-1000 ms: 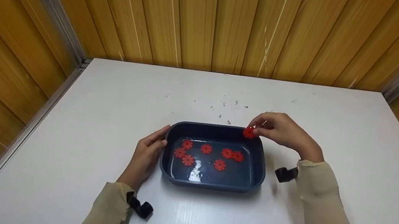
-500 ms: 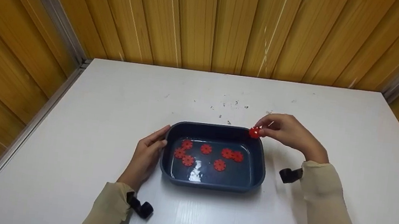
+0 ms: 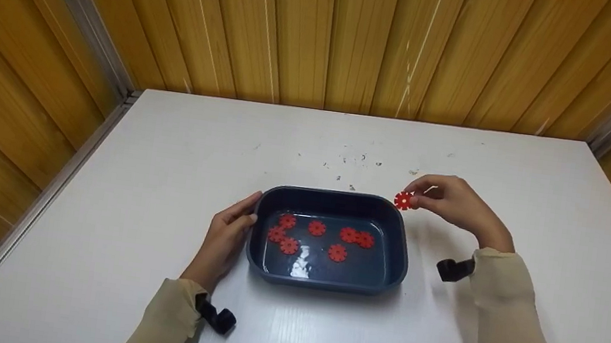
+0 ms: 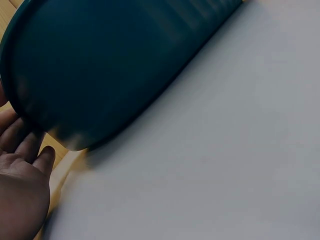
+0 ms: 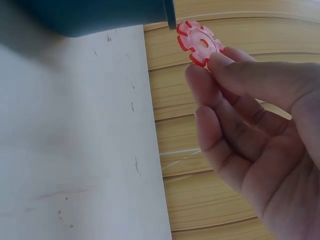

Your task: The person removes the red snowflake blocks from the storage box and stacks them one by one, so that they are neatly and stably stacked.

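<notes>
Between thumb and fingers my right hand [image 3: 449, 202] pinches a red notched disc [image 3: 403, 200] with a hole in its centre. The disc is held up just outside the far right corner of a dark blue rectangular tub [image 3: 321, 284]. In the right wrist view the same disc [image 5: 198, 42] appears close to the tub's rim [image 5: 171, 14]. My left hand [image 3: 224, 240] rests against the tub's left wall, fingers extended along it; the left wrist view shows its fingers beside the tub [image 4: 100, 65]. Several more red discs [image 3: 337, 253] lie flat on the tub's floor, some overlapping.
The tub stands on a white table [image 3: 197, 145] with small dark marks behind it. Wood-patterned panels [image 3: 358, 42] rise at the table's back and sides. A black wrist mount [image 3: 216, 314] is strapped at the left cuff, another mount [image 3: 455, 269] at the right.
My right hand has moved to the right with the red disc, from over the tub's far right corner to just outside the rim. The left hand and the tub have stayed in place.
</notes>
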The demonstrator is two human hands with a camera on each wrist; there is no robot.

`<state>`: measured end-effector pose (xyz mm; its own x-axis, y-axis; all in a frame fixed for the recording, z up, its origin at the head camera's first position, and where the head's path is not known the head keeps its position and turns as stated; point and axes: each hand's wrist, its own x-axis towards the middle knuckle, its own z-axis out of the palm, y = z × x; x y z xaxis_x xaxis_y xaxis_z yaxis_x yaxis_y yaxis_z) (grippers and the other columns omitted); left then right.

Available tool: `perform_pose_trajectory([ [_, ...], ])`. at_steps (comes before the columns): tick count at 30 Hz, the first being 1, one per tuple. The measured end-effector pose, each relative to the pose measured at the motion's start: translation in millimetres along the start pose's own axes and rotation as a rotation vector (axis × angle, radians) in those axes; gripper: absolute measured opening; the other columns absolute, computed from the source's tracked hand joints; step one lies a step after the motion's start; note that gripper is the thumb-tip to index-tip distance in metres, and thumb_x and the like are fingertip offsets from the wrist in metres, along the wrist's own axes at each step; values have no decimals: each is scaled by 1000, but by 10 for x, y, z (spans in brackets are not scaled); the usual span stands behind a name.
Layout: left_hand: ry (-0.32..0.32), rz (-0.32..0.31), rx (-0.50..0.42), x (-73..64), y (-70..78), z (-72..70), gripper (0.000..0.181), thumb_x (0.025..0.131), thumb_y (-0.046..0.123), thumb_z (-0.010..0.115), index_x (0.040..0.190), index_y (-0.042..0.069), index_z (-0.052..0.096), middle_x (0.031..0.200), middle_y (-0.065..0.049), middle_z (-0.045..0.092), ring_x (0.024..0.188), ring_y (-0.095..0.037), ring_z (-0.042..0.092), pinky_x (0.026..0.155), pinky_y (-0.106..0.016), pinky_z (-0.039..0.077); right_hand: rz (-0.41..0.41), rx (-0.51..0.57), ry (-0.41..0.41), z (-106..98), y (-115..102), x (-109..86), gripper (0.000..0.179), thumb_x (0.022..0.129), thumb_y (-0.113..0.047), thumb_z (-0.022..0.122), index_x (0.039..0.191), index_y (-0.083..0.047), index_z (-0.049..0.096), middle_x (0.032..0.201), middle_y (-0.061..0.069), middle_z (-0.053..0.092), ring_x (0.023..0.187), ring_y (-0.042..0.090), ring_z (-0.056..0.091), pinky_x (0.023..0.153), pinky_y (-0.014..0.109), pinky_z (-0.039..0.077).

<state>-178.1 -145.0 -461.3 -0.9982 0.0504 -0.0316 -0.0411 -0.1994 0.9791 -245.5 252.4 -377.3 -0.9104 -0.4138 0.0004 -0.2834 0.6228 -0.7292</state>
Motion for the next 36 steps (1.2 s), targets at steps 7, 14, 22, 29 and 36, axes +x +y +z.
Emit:
perform_pose_trajectory([
  [7, -2, 2, -16, 1, 4, 6, 49, 91, 3, 52, 140, 5, 49, 149, -6, 45, 142, -14, 35, 114, -21, 31, 17, 3, 7, 7, 114, -21, 21, 89, -19, 68, 108, -8, 70, 101, 11, 68, 93, 21, 69, 78, 15, 49],
  [14, 5, -3, -26, 7, 0, 5, 48, 91, 3, 52, 139, 6, 50, 148, -6, 46, 141, -14, 36, 114, -22, 31, 30, -9, 28, 14, 219, -39, 21, 88, -14, 69, 107, -6, 70, 100, 13, 68, 91, 20, 69, 76, 11, 48],
  [22, -3, 14, 5, 12, -5, 6, 48, 91, 2, 51, 139, 5, 50, 147, -6, 47, 142, -16, 36, 115, -24, 32, 77, -31, 21, 12, 314, -78, 20, 88, -12, 67, 107, -5, 70, 102, 15, 68, 96, 28, 68, 77, 10, 46],
  [29, 3, 15, -11, 7, 1, 15, 48, 91, 1, 51, 139, 5, 51, 148, -7, 46, 142, -16, 36, 115, -25, 31, 106, -75, 22, 17, 418, -78, 21, 88, -11, 66, 108, -4, 70, 103, 14, 67, 96, 28, 65, 79, 16, 48],
  [36, 6, 12, -7, 7, 5, 11, 48, 91, 2, 51, 139, 5, 51, 148, -8, 46, 142, -16, 35, 118, -28, 28, 163, -91, 14, 5, 463, -80, 22, 89, -8, 61, 109, -2, 69, 103, 16, 66, 95, 26, 63, 79, 21, 48],
])
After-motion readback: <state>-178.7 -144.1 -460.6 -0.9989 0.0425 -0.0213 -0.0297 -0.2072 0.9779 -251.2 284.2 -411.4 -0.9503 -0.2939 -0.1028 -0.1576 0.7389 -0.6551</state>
